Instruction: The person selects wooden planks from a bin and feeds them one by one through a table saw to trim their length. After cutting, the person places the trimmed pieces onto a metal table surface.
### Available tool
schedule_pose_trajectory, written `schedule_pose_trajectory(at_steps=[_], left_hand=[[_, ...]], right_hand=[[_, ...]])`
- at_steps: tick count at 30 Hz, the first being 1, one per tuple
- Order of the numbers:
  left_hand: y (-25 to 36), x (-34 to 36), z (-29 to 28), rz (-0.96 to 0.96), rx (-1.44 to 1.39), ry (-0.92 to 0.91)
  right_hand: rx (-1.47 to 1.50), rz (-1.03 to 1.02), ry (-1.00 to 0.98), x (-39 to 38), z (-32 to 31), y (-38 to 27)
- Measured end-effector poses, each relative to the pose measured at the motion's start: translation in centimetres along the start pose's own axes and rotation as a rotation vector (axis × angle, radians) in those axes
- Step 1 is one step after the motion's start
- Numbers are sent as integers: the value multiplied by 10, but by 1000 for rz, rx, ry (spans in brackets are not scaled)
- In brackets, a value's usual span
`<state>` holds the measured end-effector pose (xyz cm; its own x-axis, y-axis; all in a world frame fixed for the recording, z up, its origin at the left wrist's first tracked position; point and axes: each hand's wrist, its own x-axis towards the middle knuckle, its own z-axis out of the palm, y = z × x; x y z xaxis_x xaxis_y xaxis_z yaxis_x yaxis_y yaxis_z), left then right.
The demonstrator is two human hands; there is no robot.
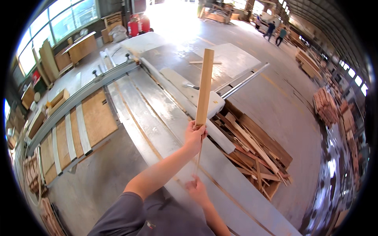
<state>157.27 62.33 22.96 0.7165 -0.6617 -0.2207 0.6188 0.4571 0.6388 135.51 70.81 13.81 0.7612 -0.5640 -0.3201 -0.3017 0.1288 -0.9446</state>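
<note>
Carefully, left hand (pixel 194 135) grips the wooden slat (pixel 205 86) pointing twelve o'clock; right hand (pixel 197 189) pinches a thin offcut strip (pixel 199 159); separate them gently.

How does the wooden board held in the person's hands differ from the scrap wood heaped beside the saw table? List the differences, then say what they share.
The wooden board is a single, whole, long piece; the scrap wood is many offcuts of mixed lengths. The board is held up on end over the saw table, gripped by the left hand and right hand; the scraps lie criss-crossed on the floor. The board looks pale; several scraps are darker or reddish. Both are flat, narrow timber.
</note>
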Motion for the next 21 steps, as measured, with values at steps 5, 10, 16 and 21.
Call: schedule_pose_trajectory(at_steps=[5,10,16,21], left_hand=[[-9,15,-16,42,21,191],[-1,3,-58,66,184,313],[-12,-1,-84,-110,119,244],[-20,-4,-91,-165,91,215]], right_hand=[[-285,-36,347,-11,-14,2],[-466,-289,361,-21,-19,1],[-548,-328,420,-28,-43,20],[-685,-301,400,-32,-59,34]])
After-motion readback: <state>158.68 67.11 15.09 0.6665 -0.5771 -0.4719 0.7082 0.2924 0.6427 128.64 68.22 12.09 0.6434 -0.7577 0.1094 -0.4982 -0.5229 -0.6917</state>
